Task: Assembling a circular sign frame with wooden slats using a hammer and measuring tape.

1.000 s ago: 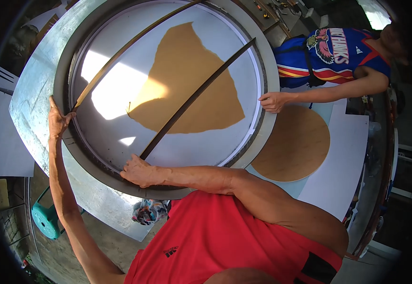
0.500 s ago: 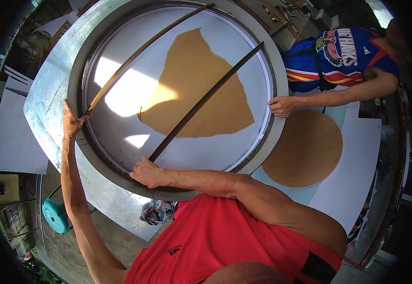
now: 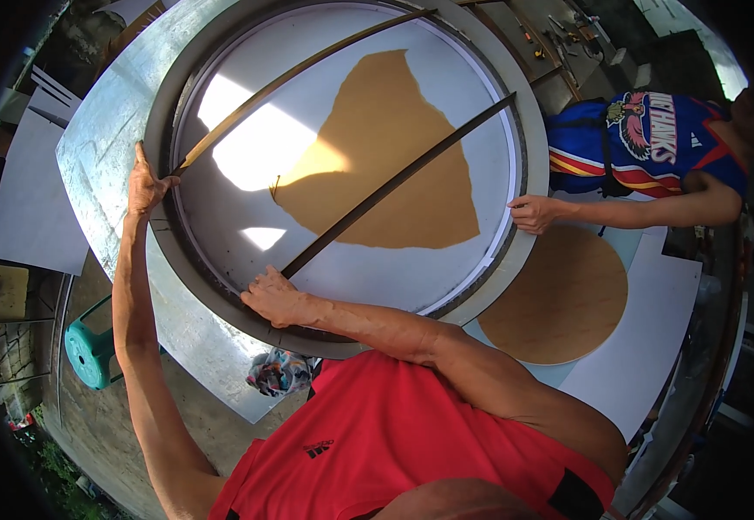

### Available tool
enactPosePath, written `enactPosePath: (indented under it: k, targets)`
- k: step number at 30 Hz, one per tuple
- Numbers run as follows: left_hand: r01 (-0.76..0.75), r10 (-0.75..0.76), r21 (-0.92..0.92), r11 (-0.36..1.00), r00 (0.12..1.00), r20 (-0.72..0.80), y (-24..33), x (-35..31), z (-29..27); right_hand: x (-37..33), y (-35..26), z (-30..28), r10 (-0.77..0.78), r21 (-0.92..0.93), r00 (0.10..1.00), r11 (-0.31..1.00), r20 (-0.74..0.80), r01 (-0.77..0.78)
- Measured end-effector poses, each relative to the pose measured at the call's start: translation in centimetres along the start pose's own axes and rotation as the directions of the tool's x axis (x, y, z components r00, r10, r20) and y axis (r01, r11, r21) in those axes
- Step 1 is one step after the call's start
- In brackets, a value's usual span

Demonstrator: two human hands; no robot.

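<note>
A large round grey ring [image 3: 162, 227] lies around a white sheet [image 3: 229, 212] with an irregular brown patch [image 3: 403, 186]. A long wooden strip [image 3: 307, 73] and a darker strip [image 3: 398, 181] cross it at a slant. My left hand [image 3: 145, 184] grips the ring's left rim, thumb over the inner side beside the wooden strip's lower end. My right hand [image 3: 274, 297] is closed over the near rim, at the dark strip's lower end; its fingertips are partly hidden. On the right rim rests a co-worker's hand [image 3: 533, 213].
Beneath the ring is a shiny metal-topped table [image 3: 99, 147]. A round brown board [image 3: 559, 299] lies on white sheets at the right. A green stool [image 3: 88, 354] stands at lower left, and a bundled patterned cloth [image 3: 280, 373] sits by the table's near edge. Tools [image 3: 567, 35] lie at the far right.
My view has shifted and turned slightly, so the ring sits farther right in the picture. Both my hands and the co-worker's hand keep their places on the rim.
</note>
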State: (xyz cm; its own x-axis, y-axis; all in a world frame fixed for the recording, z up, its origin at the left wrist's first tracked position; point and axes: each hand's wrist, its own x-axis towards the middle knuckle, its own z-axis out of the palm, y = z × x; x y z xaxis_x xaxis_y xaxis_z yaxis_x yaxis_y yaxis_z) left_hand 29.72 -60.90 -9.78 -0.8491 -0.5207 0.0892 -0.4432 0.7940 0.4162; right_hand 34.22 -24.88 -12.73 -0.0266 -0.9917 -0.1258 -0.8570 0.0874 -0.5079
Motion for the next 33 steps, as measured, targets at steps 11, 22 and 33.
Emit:
enactPosePath:
  k: [11,22,33]
  targets:
    - [0.019,-0.018,-0.070,0.997,1.000,0.009,0.5,0.0,0.0,-0.2,0.2,1.2,0.006,0.016,0.991,1.000,-0.137,-0.004]
    - [-0.040,0.062,0.220,0.975,0.994,-0.095,-0.7,-1.4,0.1,0.2,0.1,-0.4,-0.038,-0.063,0.996,0.997,0.078,0.042]
    - [-0.071,0.102,0.247,0.966,0.988,-0.116,1.6,-2.2,0.9,0.9,-0.1,-0.7,-0.026,-0.121,0.991,0.992,0.133,0.042]
